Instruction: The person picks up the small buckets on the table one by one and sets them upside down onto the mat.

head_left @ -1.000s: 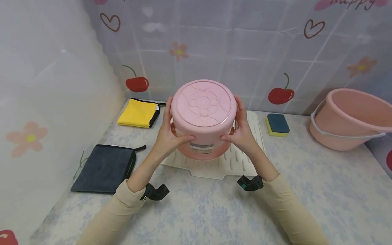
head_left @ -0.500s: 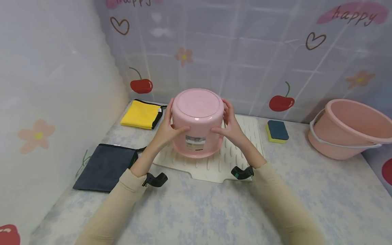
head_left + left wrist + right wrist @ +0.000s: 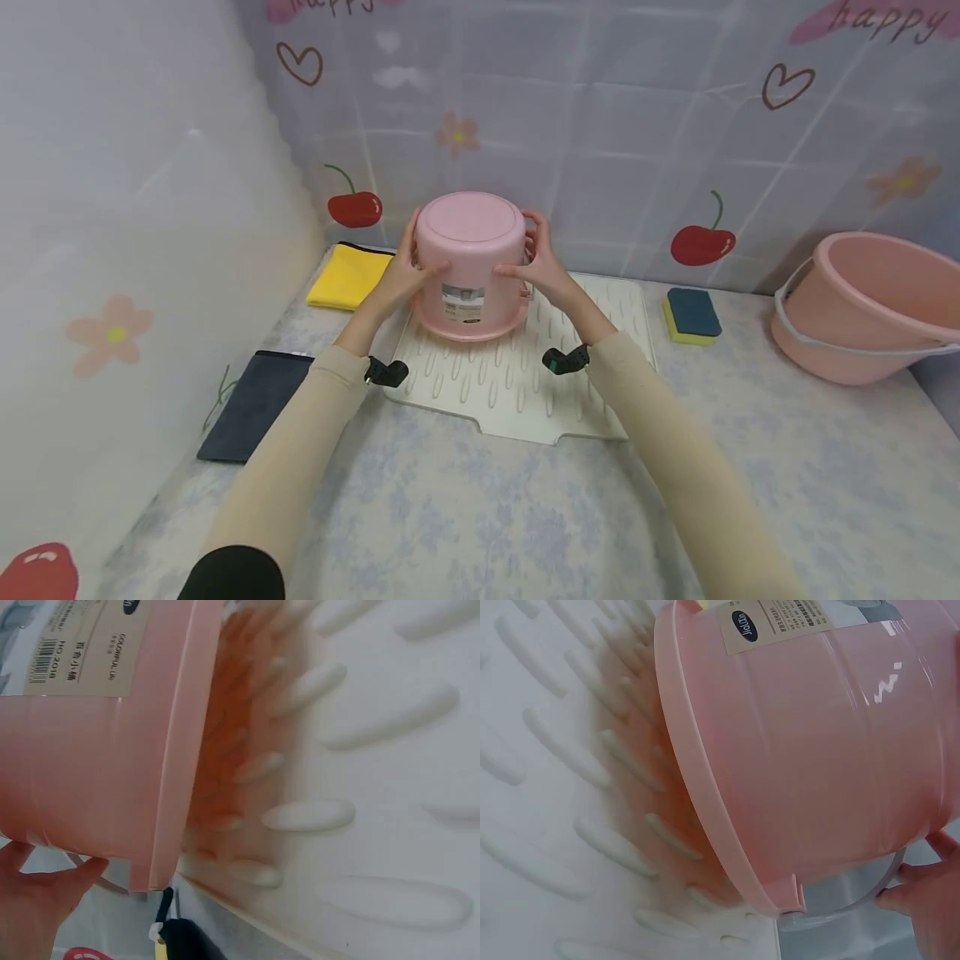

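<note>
Slippage is the main risk: left hand (image 3: 399, 279) and right hand (image 3: 542, 271) clasp the upturned pink bucket (image 3: 470, 262) by its smooth sides, rim just above the ribbed draining mat (image 3: 517, 392) beneath; a tilted landing could rock it off the ribs.
</note>
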A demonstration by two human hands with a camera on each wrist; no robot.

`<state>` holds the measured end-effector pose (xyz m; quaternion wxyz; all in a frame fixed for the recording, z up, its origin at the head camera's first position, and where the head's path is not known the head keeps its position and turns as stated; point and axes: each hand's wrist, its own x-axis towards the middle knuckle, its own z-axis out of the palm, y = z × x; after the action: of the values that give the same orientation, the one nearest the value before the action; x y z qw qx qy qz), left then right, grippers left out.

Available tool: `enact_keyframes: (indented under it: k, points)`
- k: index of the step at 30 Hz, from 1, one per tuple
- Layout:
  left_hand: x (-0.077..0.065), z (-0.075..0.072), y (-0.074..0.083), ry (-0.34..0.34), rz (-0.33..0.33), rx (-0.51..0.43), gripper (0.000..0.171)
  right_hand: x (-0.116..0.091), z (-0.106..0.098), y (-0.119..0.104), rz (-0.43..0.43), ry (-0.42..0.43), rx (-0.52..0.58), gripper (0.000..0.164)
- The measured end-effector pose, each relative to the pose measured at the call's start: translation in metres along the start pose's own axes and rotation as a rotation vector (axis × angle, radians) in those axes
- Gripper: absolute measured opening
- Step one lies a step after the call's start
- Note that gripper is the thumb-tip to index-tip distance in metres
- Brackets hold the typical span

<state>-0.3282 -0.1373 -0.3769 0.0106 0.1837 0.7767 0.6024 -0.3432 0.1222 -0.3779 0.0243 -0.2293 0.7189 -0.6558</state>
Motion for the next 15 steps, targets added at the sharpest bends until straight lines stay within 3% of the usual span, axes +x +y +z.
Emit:
enact_keyframes:
  k: [6,11,15]
  points:
    - [-0.01,-0.002,-0.021,0.018,-0.006,-0.017,0.13,-0.003,0.015,0.006,0.071,-0.024,-0.009,0.103]
    - [-0.005,-0.004,-0.043,0.032,0.026,-0.026,0.122,-0.01,0.022,0.002,0.019,-0.012,0.028,0.103]
    - [-0.002,-0.004,-0.04,0.019,0.04,-0.074,0.12,-0.01,0.021,0.0,-0.001,-0.008,0.015,0.097]
